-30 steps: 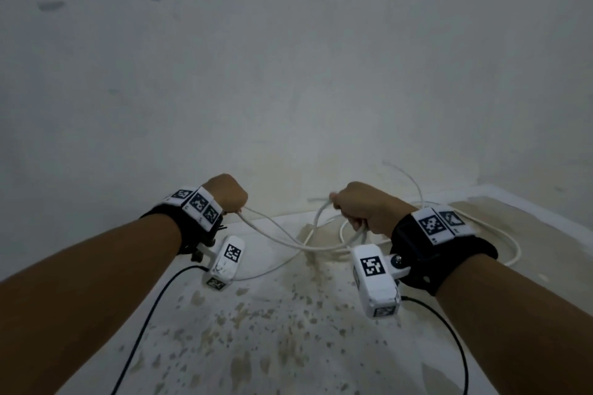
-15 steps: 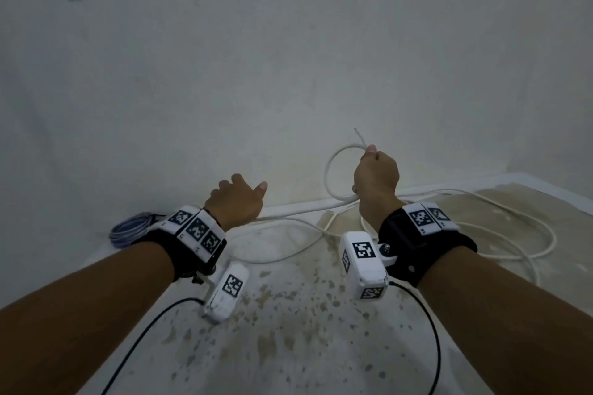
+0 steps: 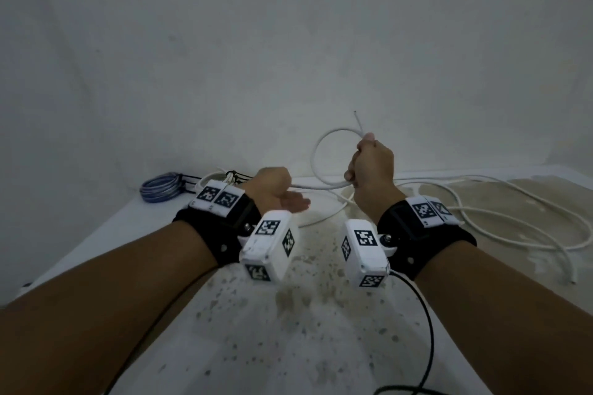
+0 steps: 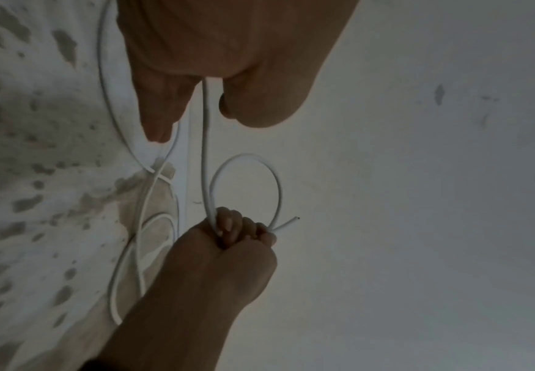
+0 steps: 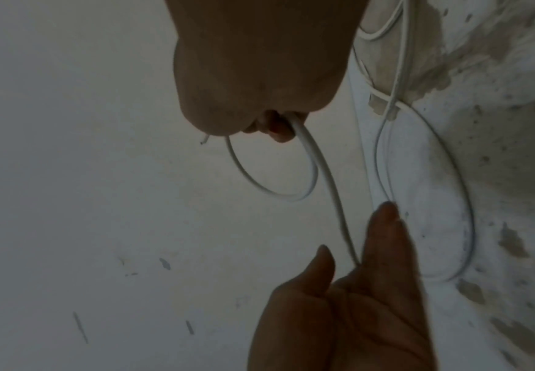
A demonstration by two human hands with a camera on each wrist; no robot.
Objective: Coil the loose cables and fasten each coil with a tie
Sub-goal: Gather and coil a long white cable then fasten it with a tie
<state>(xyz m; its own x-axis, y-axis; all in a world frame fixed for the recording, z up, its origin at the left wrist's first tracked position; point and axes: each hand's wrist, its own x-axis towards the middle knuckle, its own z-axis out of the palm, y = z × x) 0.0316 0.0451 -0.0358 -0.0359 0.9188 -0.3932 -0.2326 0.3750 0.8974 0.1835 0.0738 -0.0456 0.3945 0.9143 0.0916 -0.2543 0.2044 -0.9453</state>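
Observation:
My right hand (image 3: 369, 167) is raised above the table and grips a white cable (image 3: 316, 151) bent into one small loop, with the cut end (image 3: 356, 117) sticking up past the fist. From the fist the cable runs left to my left hand (image 3: 288, 202), which is held flat with straight fingers. In the left wrist view the strand (image 4: 205, 130) passes loosely between the thumb (image 4: 253, 108) and the fingers (image 4: 161, 118). The right wrist view shows the loop (image 5: 259, 188) hanging from my fist. The remaining cable (image 3: 513, 221) lies in loose bends on the table to the right.
A blue coil (image 3: 158, 191) held by black ties lies at the back left by the wall, with a white coil (image 3: 205, 178) beside it. The stained white table (image 3: 288, 330) ends at a plain wall. Black sensor leads (image 3: 426, 314) trail from my wrists.
My right hand rose from table height and now holds a loop of the cable upright. My left hand let go of its strand, opened and turned palm-up beside the cable.

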